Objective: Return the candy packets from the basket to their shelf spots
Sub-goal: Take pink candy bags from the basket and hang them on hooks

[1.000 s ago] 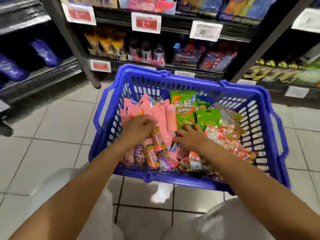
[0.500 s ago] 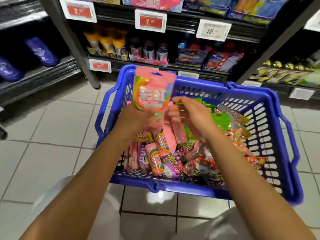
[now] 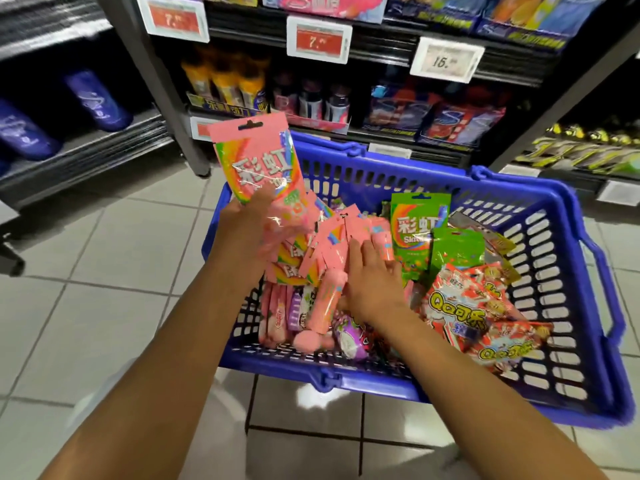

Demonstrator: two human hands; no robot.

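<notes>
A blue plastic basket [image 3: 540, 237] stands on the tiled floor, filled with candy packets. My left hand [image 3: 249, 223] holds a pink Skittles packet [image 3: 259, 161] upright above the basket's left rim. My right hand [image 3: 372, 282] reaches down into the heap of pink packets [image 3: 336, 247], fingers spread over them; whether it grips one I cannot tell. Green Skittles packets [image 3: 419, 226] lie at the basket's middle. Red and white QQ candy bags [image 3: 460, 306] fill its right side. Pink tubes [image 3: 327, 299] lie near the front.
Dark shelves [image 3: 381, 39] with price tags [image 3: 318, 39] rise behind the basket, stocked with bottles and candy bags. A lower shelf [image 3: 86, 147] on the left holds blue packs. Yellow-green packs [image 3: 588, 150] sit at the right. My knees show at the bottom.
My left hand moved the pink packet up and left, clear of the basket. My right hand let go of it and dropped back onto the pink packets.
</notes>
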